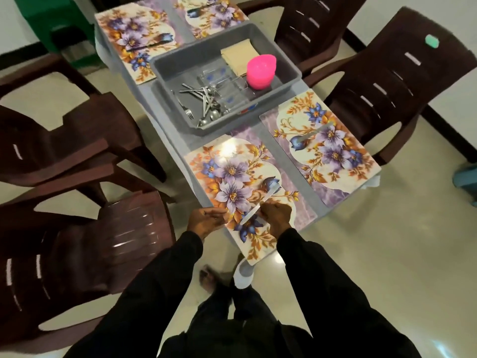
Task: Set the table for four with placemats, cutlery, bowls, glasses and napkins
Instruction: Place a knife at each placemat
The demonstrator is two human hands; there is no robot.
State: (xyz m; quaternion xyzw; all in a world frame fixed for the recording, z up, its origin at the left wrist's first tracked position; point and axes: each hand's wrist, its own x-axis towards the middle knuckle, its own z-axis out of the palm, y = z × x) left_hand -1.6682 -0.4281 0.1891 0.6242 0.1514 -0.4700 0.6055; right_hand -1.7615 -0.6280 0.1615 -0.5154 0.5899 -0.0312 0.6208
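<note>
Placemats point(327, 146) x4 already down on bench point(165, 125); right hand point(273, 215) pinches a knife point(260, 202) over the nearest mat point(232, 171), left hand point(206, 220) curled at that mat's corner, grip unclear; forks point(188, 112), spoons point(213, 115), glasses point(227, 83), pink bowls point(260, 71), napkins point(237, 58) wait in grey tray point(165, 65) beyond both hands; brown chairs point(402, 81) all round, pale tiled floor point(387, 241).

My table point(160, 117), under a pale cloth, with four mats and a tray on it.
A flowered placemat sits at each corner: near left placemat point(232, 182), near right placemat point(322, 148), far left placemat point(131, 34) and far right placemat point(214, 14). The near left one lies askew, its near corner hanging past the table's edge. Between the four, a grey tray point(196, 47) rests on the cloth, its near corner just beside the near left placemat.
</note>
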